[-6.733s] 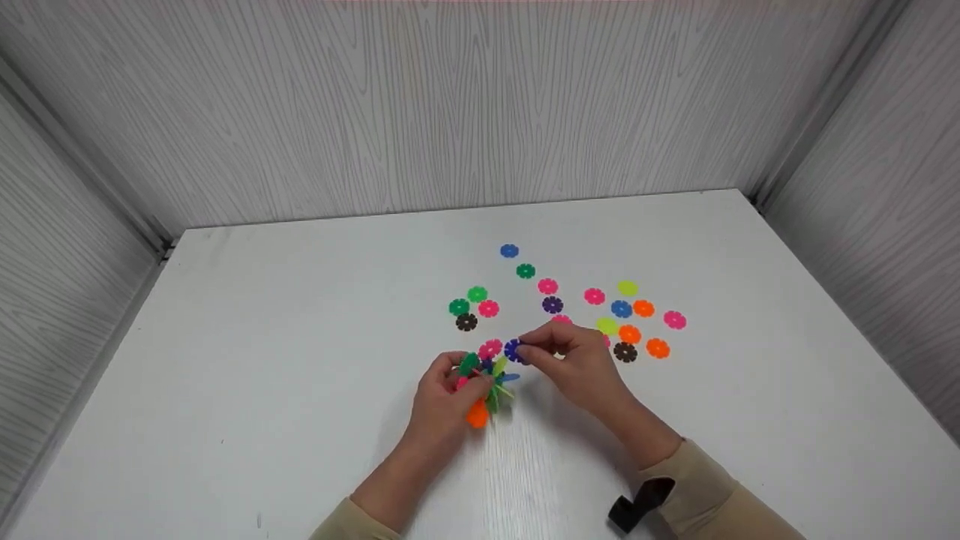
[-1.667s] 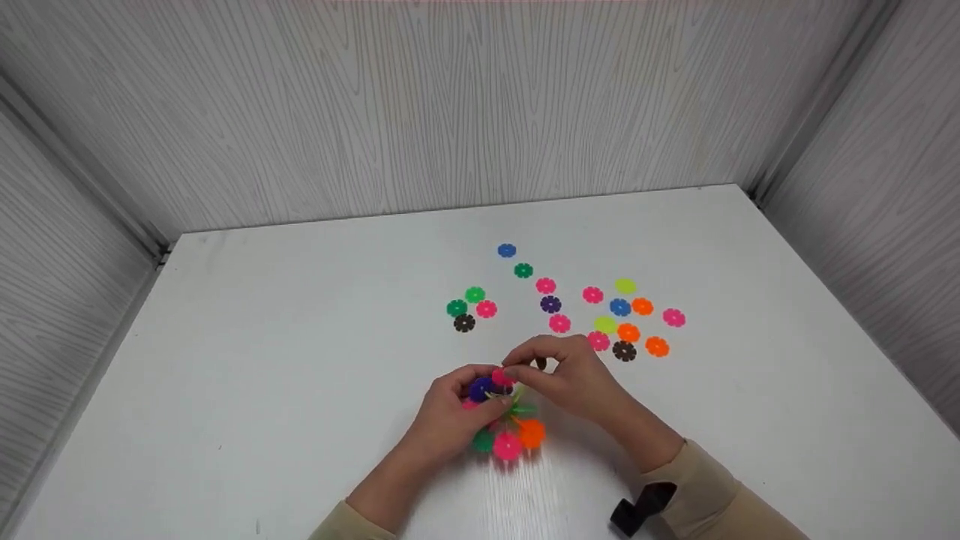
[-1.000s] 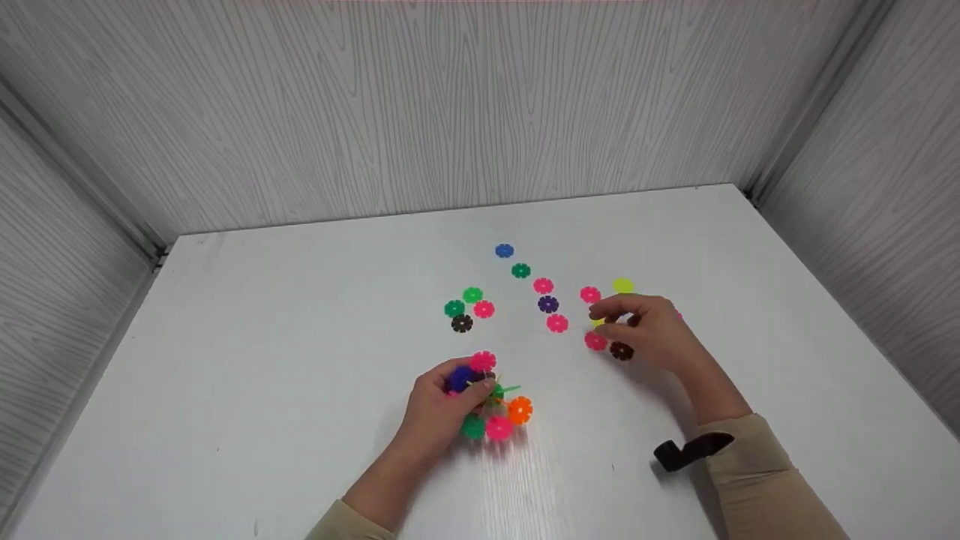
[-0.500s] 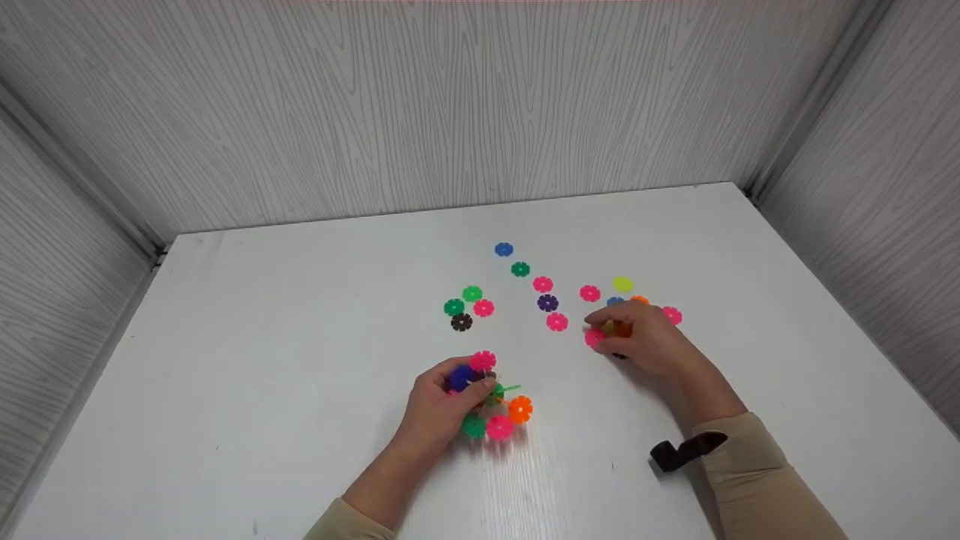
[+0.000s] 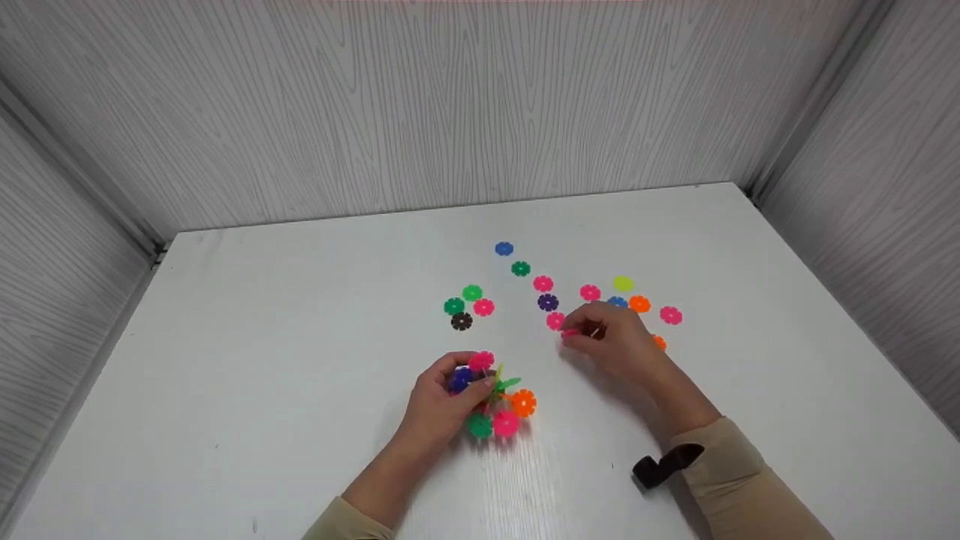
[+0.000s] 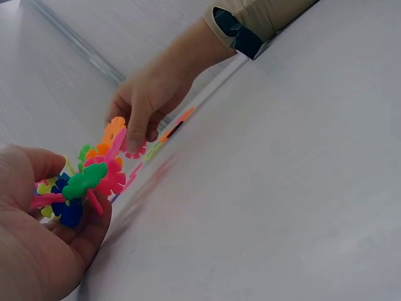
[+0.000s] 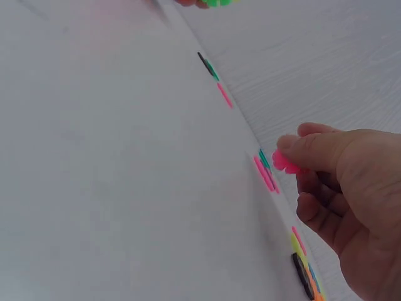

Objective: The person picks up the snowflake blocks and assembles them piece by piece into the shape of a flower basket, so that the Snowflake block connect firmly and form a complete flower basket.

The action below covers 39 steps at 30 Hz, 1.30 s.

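Observation:
In the head view my left hand (image 5: 442, 397) holds a cluster of interlocked plastic snowflake discs (image 5: 505, 424), with pink, orange, green, dark blue and yellow ones showing. The left wrist view shows the cluster (image 6: 86, 180) between thumb and fingers, its discs standing at many angles. To the right, my right hand (image 5: 619, 341) pinches a single pink snowflake disc (image 7: 287, 162) between thumb and index finger, raised off the table. That hand hides part of the loose discs behind it. The held disc and the cluster are apart.
Loose discs lie flat on the white table (image 5: 300, 337). Green, pink and dark brown (image 5: 461, 321) ones group left of centre. A slanting row runs from a blue disc (image 5: 504, 248) to a pink disc (image 5: 555, 321). Yellow (image 5: 622, 283), orange (image 5: 639, 304) and pink (image 5: 671, 315) ones lie right. Walls enclose the back and sides.
My right hand left the cluster, where a pink disc now stands at the top. It reached to the right group, took another pink disc, and has moved left with it. My left hand stayed nearly still.

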Motion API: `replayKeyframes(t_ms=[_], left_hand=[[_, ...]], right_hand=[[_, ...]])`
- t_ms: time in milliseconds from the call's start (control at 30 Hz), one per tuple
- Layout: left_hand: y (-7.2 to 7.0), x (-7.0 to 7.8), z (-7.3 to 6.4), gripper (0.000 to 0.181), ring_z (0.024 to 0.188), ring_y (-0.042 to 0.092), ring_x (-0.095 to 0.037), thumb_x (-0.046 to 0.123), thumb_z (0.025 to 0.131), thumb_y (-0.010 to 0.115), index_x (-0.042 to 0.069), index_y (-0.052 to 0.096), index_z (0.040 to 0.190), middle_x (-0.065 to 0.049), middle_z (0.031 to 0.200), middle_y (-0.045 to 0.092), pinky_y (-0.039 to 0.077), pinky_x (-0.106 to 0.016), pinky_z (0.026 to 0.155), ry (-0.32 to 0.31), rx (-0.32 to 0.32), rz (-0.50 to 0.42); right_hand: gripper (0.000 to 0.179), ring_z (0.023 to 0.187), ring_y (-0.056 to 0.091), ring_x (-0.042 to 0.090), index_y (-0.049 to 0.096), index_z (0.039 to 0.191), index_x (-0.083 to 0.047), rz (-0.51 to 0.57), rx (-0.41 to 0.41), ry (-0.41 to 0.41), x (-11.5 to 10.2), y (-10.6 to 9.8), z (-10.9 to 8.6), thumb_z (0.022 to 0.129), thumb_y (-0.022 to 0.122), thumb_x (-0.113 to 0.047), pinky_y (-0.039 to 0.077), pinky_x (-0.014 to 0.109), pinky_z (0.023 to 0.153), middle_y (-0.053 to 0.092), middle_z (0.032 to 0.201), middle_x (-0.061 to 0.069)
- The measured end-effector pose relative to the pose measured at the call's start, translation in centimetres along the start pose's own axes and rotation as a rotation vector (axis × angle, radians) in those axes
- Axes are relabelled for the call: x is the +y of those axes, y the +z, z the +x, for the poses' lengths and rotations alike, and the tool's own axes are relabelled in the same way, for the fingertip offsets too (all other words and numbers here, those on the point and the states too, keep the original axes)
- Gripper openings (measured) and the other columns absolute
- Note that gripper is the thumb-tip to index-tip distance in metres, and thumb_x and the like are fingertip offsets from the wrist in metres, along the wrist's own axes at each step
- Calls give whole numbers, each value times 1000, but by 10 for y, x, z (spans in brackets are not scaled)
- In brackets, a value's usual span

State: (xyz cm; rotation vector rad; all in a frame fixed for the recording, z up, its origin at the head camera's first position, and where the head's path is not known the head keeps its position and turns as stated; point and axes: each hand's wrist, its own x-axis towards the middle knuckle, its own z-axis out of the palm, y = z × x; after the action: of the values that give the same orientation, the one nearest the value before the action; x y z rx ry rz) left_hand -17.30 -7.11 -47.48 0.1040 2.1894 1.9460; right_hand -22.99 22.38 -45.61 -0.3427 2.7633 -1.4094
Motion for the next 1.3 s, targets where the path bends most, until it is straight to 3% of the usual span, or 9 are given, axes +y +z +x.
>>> replayKeyframes(t_ms=[167, 367, 833, 1300], left_hand=[[0, 3, -1, 47, 142, 50, -32, 31, 95, 82, 16, 64, 135, -6, 138, 63, 48, -48, 113, -28, 7, 21], [1, 6, -2, 46, 130, 58, -27, 30, 94, 83, 16, 64, 133, -5, 131, 66, 52, -42, 109, -20, 13, 35], [1, 8, -3, 47, 126, 60, -27, 32, 93, 84, 15, 65, 133, -6, 128, 68, 56, -38, 104, -11, 19, 18], [1, 10, -5, 44, 130, 59, -29, 24, 91, 86, 11, 68, 129, -6, 129, 68, 56, -40, 104, -4, 34, 16]], right_hand=[[26, 83, 73, 24, 78, 118, -12, 147, -51, -17, -19, 12, -2, 95, 82, -22, 63, 29, 76, 76, 101, 3], [25, 86, 76, 21, 77, 124, -8, 231, -112, -130, -39, 28, -10, 100, 76, -16, 64, 31, 81, 78, 103, 7], [14, 80, 75, 18, 82, 111, -12, 232, -64, -303, -52, 45, -18, 97, 79, -15, 63, 28, 76, 79, 94, -2], [13, 72, 72, 18, 84, 109, -13, 211, -70, -301, -53, 53, -18, 97, 80, -16, 62, 26, 70, 78, 86, 3]])
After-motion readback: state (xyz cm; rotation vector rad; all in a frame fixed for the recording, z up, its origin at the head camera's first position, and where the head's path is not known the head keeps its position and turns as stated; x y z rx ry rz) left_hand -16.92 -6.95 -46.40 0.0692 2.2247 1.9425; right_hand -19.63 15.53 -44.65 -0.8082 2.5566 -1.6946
